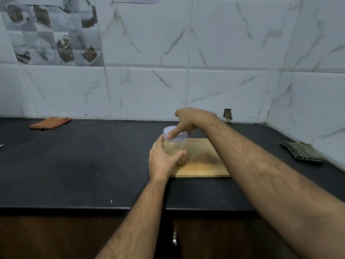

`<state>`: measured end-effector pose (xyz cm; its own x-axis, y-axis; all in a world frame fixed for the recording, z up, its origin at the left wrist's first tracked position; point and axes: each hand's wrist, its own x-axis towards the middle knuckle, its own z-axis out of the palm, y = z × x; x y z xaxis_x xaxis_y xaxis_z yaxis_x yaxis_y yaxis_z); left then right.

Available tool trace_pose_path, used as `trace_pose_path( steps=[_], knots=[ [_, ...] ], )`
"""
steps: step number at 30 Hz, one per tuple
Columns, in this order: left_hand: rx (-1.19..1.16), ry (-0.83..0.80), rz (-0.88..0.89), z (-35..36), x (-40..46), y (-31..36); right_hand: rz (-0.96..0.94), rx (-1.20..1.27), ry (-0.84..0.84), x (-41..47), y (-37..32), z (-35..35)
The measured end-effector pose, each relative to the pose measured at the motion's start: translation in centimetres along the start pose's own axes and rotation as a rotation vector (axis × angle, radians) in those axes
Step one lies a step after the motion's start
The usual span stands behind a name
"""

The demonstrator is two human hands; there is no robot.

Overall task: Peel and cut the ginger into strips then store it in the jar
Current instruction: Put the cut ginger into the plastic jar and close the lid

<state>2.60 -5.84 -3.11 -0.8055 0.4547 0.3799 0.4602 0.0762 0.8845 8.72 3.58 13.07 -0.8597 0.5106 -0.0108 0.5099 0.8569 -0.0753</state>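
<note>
Nearest, the dark front edge of the table [74,204], cupboard fronts below it. Both forearms reach out over the black top.

Left hand [164,157] wraps the side of the jar [175,150], thumb across its front, fingers curled round the clear wall. Jar stands on the near-left part of the wooden chopping board [203,161]. Pale ginger strips [174,153] show through the wall; jar looks partly filled. Right hand [188,121] comes over the top, fingers curled down around the white lid [174,134], forefinger along its front edge. Judged: closing step, task near its end.

Risks:
- Lid may seat crooked if turned before it sits flat; it would then jam or stay loose.
- Jar sits close to the board's left edge; a hard twist with a loose left grip could skid or tip it onto the table.
- Board surface looks damp and stained, so footing may be slippery.

Further out: folded dark checked cloth [302,152] at right, near the side wall. Folded orange cloth [49,123] far left at the back. A blade tip [1,146] at the left frame edge, possibly a knife. Behind, white marbled wall tiles [224,43], a printed cup-pattern panel upper left, a small broken hole [228,114] low in the tiling.
</note>
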Motion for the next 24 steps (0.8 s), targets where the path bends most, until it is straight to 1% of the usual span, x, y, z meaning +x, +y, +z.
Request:
trace_pose_path(
  steps=[1,2,6,7,8,11,12,13,15,16,17,19,20,21,24],
  knots=[
    [0.006,0.001,0.002,0.0,0.0,0.0,0.018,0.0,0.055,-0.3,-0.3,0.2],
    [0.011,0.001,0.005,0.0,0.0,0.1,0.018,0.006,0.071,-0.5,-0.3,0.1],
    [0.006,0.006,0.0,0.0,0.1,0.0,-0.072,0.107,-0.097,-0.7,0.1,-1.0],
    [0.005,0.006,-0.001,0.0,0.0,0.1,-0.079,0.116,-0.103,-0.7,0.2,-0.9],
    [0.006,0.006,-0.001,0.0,0.0,0.1,-0.074,0.106,-0.068,-0.6,0.3,-0.6],
    [0.005,0.009,0.011,0.0,0.0,0.1,-0.006,0.082,0.152,-0.8,0.2,0.1],
    [0.005,0.006,0.012,0.1,0.0,0.0,-0.001,0.113,0.167,-0.8,0.4,0.1],
    [0.004,0.003,0.008,0.1,0.0,-0.1,-0.016,0.144,0.119,-0.8,0.6,0.0],
    [0.004,-0.003,-0.006,0.1,0.1,-0.1,-0.085,0.158,-0.056,-1.0,1.0,-0.4],
    [0.004,-0.004,-0.01,0.1,0.1,-0.1,-0.103,0.145,-0.095,-0.9,1.1,-0.3],
    [0.003,-0.004,-0.011,0.1,0.2,-0.1,-0.094,0.115,-0.077,-0.8,1.1,0.0],
    [-0.002,-0.006,-0.006,0.1,0.1,-0.1,-0.029,0.08,0.079,-0.6,1.0,0.6],
    [-0.004,-0.006,-0.004,0.1,0.1,-0.1,-0.005,0.081,0.129,-0.6,1.0,0.7],
    [-0.003,-0.008,-0.004,0.1,0.1,-0.1,-0.011,0.108,0.117,-0.6,1.0,0.7],
    [0.004,-0.004,-0.008,0.1,0.1,-0.2,-0.114,0.251,-0.072,-0.5,1.5,0.7]
  ],
)
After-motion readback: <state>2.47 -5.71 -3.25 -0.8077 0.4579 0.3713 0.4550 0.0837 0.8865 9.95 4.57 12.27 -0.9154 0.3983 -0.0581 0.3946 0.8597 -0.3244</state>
